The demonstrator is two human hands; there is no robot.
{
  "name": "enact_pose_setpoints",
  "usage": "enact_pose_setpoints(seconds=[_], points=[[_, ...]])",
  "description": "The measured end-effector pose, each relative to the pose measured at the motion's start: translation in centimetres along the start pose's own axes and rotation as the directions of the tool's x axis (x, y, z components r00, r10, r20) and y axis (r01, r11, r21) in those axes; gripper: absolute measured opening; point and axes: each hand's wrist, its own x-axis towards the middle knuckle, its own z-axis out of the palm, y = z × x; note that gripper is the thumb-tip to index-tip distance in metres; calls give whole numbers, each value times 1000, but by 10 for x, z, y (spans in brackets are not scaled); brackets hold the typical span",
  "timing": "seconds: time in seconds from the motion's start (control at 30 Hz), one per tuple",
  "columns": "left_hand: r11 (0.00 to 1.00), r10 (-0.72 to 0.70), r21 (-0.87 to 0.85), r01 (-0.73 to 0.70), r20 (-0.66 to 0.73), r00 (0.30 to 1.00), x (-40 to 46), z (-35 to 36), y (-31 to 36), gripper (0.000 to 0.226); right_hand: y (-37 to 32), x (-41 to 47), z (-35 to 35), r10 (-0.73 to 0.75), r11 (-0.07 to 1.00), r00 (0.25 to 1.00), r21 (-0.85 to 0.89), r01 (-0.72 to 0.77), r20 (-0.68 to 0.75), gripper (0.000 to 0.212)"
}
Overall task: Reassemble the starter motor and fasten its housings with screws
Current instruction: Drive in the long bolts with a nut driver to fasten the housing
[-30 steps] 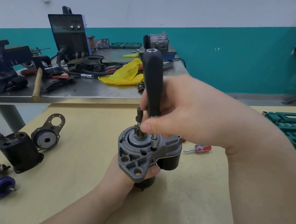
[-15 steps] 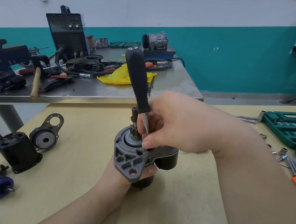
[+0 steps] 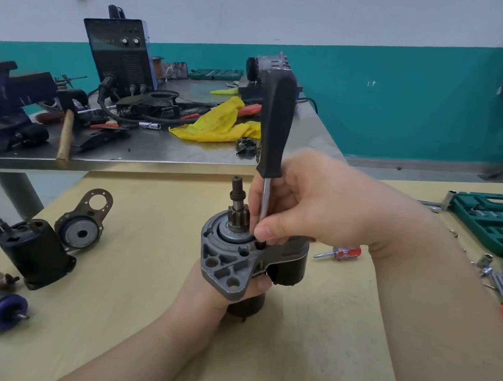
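At frame centre, a left hand (image 3: 229, 288) grips the upright starter motor (image 3: 233, 259) while the right hand (image 3: 316, 206) pinches a screwdriver (image 3: 274, 135) into a housing screw hole. Fastening looks underway (spare motor parts (image 3: 35, 252) lie lower left).

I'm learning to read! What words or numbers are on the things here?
None can be read.
Welder: a dim display and marks by its knobs, too blurred.
Socket case: no legible print.
Starter motor: no markings visible.
Screwdriver: plain black handle.
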Motion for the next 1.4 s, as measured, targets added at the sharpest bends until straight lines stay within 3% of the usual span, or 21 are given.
enact_pose_setpoints(seconds=[0.17,0.3,0.4,0.43,0.57,0.77,0.9,1.17,1.33,1.4], points=[[996,-89,0,90,51,995,-12,-10,-8,42,-11,-6,3,-132,991,990,-29,134,40,22],[997,-76,20,75,91,993,-14,-12,-1,55,-25,-18,-4,-245,969,969,-29,244,-38,19],[997,-36,-68,41,76,996,-6,-7,-2,92,-14,-16,-15,-124,988,980,-106,108,-155,16],[994,-25,-108,31,56,998,-5,-6,-2,94,-6,-13,-20,-61,989,977,-146,31,-204,14],[986,-15,-164,27,72,997,-4,-9,-10,73,38,1,-34,168,922,906,-263,-283,-389,8],[981,-7,-193,26,95,995,0,-11,-17,94,98,16,-28,439,817,848,-261,-514,-297,7],[975,29,-223,-8,92,995,2,-14,-20,66,120,19,-19,528,802,827,-207,-560,-191,9],[922,106,-386,-28,181,978,4,-20,-18,64,126,42,19,524,827,839,-148,-542,-149,24],[908,102,-418,-14,190,977,5,-21,-15,65,133,59,44,460,855,883,-221,-468,-92,4],[901,69,-433,31,212,975,5,-21,-15,71,136,61,48,455,845,884,-261,-467,-109,18]])
